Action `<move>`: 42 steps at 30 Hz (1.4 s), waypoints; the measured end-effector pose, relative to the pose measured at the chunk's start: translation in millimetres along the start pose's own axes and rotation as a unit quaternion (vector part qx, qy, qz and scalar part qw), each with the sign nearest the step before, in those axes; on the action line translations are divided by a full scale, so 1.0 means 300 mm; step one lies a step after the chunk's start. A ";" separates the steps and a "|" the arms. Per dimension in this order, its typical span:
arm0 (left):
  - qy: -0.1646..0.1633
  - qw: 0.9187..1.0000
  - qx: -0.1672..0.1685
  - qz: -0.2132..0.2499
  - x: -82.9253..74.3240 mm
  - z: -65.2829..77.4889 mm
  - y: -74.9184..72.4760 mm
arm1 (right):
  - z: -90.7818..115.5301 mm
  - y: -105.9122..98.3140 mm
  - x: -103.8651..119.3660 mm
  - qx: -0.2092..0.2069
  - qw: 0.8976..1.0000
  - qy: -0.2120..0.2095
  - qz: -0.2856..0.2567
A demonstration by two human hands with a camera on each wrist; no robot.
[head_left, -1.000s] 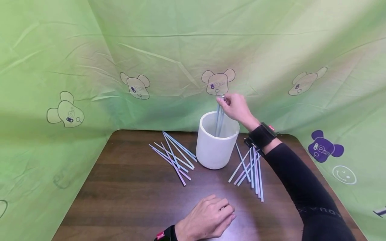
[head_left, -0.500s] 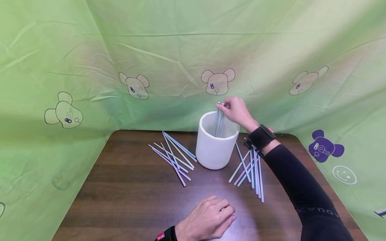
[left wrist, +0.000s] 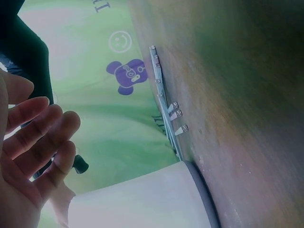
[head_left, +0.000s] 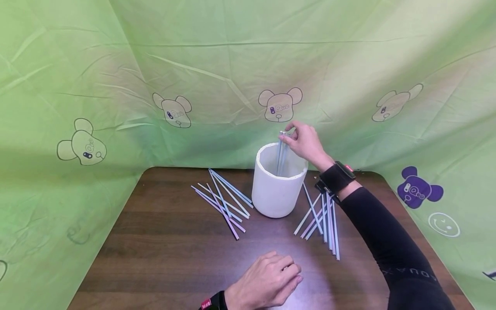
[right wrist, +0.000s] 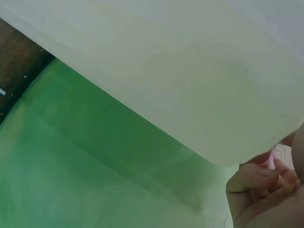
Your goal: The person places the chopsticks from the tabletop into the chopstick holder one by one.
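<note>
In the head view, my right hand [head_left: 308,142] holds a small bundle of pale blue straws [head_left: 280,157] by their tops, thumb against them and index finger arched above. The bundle stands nearly upright in a white cylindrical container [head_left: 273,196], lower ends hidden inside. The container's pale wall [right wrist: 156,71] fills much of the right wrist view and partly covers the curled fingers [right wrist: 256,178]. My left hand [head_left: 267,280] lies at the table's front, loosely curled with nothing in it. Its relaxed fingers [left wrist: 38,128] show in the left wrist view.
Several pastel straws [head_left: 222,202] lie crisscrossed left of the container on the brown table [head_left: 155,258]. Another loose pile of straws [head_left: 327,224] lies to its right, partly under my right wrist. A green printed cloth [head_left: 217,77] hangs behind and at both sides.
The right hand and its straws have sunk slightly into the container. Just now the index finger has lifted away from the thumb, and the straw tops show more. The left hand stays put.
</note>
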State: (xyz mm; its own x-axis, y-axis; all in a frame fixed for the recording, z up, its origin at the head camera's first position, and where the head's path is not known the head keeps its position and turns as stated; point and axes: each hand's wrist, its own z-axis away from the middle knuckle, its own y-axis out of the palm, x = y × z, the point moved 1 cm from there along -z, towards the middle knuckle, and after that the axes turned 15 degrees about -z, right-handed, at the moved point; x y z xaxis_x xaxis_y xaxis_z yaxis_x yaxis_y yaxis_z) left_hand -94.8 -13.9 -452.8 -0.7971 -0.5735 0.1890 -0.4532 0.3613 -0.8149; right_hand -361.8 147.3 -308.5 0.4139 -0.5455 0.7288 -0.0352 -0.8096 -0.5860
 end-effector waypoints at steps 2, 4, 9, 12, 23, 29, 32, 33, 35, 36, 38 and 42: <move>-0.007 1.000 0.007 0.010 0.005 0.001 0.006 | 0.004 -0.003 -0.005 -0.003 1.000 0.002 -0.001; -0.014 1.000 -0.002 0.006 0.016 0.004 0.018 | 0.009 -0.006 -0.008 -0.006 1.000 0.005 -0.002; -0.066 0.997 -0.024 -0.025 0.090 0.032 0.062 | 0.042 -0.020 -0.009 -0.031 0.999 -0.013 0.005; -0.124 0.991 0.001 -0.047 0.180 0.054 0.087 | 0.076 -0.032 0.002 -0.061 0.997 -0.050 0.005; -0.200 0.956 0.160 -0.146 0.486 0.040 0.172 | 0.235 -0.005 0.076 -0.058 0.980 -0.192 0.014; -0.167 0.951 0.202 -0.164 0.527 0.024 0.215 | 0.351 0.017 0.125 -0.024 0.969 -0.244 -0.001; -0.166 0.950 0.196 -0.175 0.530 0.021 0.229 | 0.403 0.029 0.150 -0.010 0.961 -0.275 -0.008; -0.164 0.949 0.198 -0.182 0.531 0.020 0.235 | 0.420 0.034 0.155 -0.002 0.959 -0.283 -0.014; -0.160 0.948 0.202 -0.187 0.528 0.018 0.242 | 0.457 0.047 0.160 0.014 0.956 -0.293 -0.025; -0.158 0.947 0.207 -0.186 0.526 0.018 0.246 | 0.475 0.055 0.160 0.021 0.954 -0.297 -0.031; -0.150 0.947 0.213 -0.188 0.523 0.018 0.252 | 0.512 0.071 0.155 0.038 0.953 -0.297 -0.043; -0.134 0.949 0.202 -0.201 0.523 0.019 0.264 | 0.576 0.100 0.141 0.061 0.955 -0.287 -0.044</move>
State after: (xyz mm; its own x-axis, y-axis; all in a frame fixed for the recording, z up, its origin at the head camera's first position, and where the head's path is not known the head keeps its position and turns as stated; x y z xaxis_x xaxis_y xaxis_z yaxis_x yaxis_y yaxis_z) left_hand -253.6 -79.4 -490.9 -0.4382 -0.7911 0.4268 -0.4652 -0.2067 -0.8607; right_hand -188.2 137.5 -356.6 0.8427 -0.2399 0.4820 0.1131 -0.7964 -0.5941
